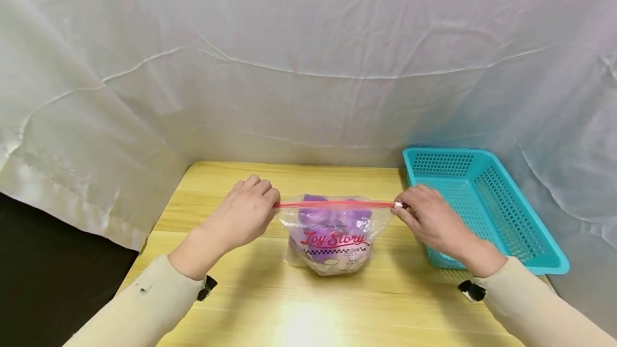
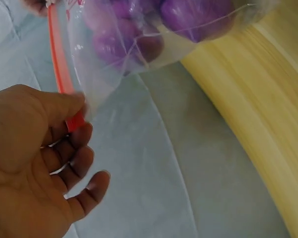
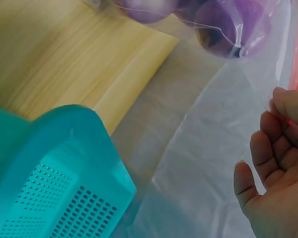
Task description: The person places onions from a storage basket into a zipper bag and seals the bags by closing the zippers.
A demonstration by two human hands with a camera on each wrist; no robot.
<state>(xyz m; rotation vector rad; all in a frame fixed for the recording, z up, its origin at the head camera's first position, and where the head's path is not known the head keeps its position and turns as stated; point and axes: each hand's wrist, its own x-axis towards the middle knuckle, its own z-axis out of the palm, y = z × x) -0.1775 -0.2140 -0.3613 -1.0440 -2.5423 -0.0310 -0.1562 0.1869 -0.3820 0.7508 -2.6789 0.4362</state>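
Observation:
A clear zip bag (image 1: 336,250) with red "Toy Story" lettering stands on the wooden table, its red zip strip stretched level between both hands. Inside it are several round purple things (image 2: 196,17) that look like onions. My left hand (image 1: 250,210) pinches the left end of the strip between thumb and forefinger, its other fingers loosely bent in the left wrist view. At the opposite end, my right hand (image 1: 431,218) pinches the strip's right corner, where a white slider (image 1: 398,205) sits beside the fingertips. The right wrist view shows that thumb and forefinger (image 3: 288,101) on the bag's edge.
A turquoise perforated basket (image 1: 530,197) stands at the table's right side, close by my right forearm. The wooden table (image 1: 231,309) ends against grey cloth (image 1: 308,106) hung behind and at both sides. A dark area (image 1: 48,277) lies off the left edge.

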